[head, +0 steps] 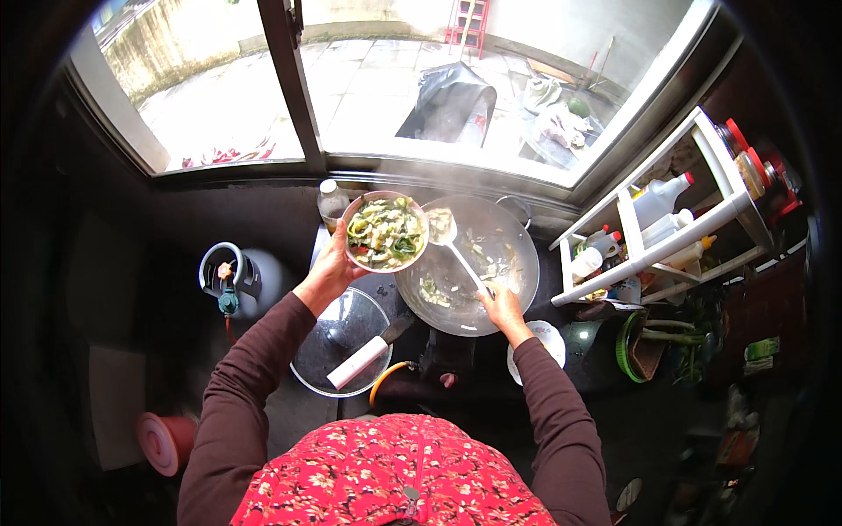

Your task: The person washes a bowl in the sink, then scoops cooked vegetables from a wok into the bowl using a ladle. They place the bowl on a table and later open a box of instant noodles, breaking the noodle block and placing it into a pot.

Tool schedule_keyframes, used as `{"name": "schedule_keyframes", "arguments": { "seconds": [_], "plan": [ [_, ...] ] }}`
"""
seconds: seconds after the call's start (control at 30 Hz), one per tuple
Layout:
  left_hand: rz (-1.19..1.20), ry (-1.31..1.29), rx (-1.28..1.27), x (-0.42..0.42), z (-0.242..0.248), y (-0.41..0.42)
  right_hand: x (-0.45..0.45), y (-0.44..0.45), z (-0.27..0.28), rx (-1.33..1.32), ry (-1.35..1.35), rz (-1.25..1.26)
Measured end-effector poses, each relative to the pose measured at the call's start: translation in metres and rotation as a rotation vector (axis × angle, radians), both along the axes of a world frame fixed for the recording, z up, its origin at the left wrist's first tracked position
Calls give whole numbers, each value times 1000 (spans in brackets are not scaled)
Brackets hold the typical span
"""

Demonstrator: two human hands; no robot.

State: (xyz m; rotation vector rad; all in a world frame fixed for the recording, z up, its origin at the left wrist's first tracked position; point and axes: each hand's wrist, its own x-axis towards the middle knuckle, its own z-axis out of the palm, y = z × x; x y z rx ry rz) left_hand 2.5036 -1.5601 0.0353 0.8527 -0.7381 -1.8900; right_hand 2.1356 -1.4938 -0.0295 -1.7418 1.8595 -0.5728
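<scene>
My left hand (pixel 336 267) holds a bowl (pixel 387 231) filled with leafy greens and pale pieces, its thumb on the rim. The bowl is raised beside the left edge of a metal wok (pixel 520 263). In my right hand (pixel 503 304) is the handle of a long-handled ladle (pixel 468 265); its head lies near the bowl, over the wok's left part, and has food in it. Bits of greens and pale food are left in the wok, and steam rises. A white bowl (pixel 554 338) is partly hidden under my right forearm.
Left of the wok, a glass lid (pixel 309 365) bears a white-handled utensil (pixel 358 361). A capped bottle (pixel 331 204) is by the window. A gas cylinder (pixel 263 279) stands farther left. At right are a white rack (pixel 631 273) with bottles and a green basket (pixel 625 352) with vegetables.
</scene>
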Motion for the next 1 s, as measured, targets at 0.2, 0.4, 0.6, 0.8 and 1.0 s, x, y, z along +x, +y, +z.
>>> {"name": "schedule_keyframes", "arguments": {
  "seconds": [0.2, 0.4, 0.6, 0.8, 1.0],
  "plan": [
    [15, -27, -19, -2, -2, 0, -36, 9, 29, -44, 89, -5],
    [18, -22, -4, -15, -19, 2, -62, 20, 155, -30, 100, 119],
    [-34, -6, 1, -40, -20, 9, -20, 47, 233, -104, 161, 156],
    [-95, 70, -4, -63, -26, 7, 0, 78, 225, -443, 774, 206],
    [-56, 79, 46, -72, -32, 9, 2, 97, 232, -631, 988, 208]
  ]
}}
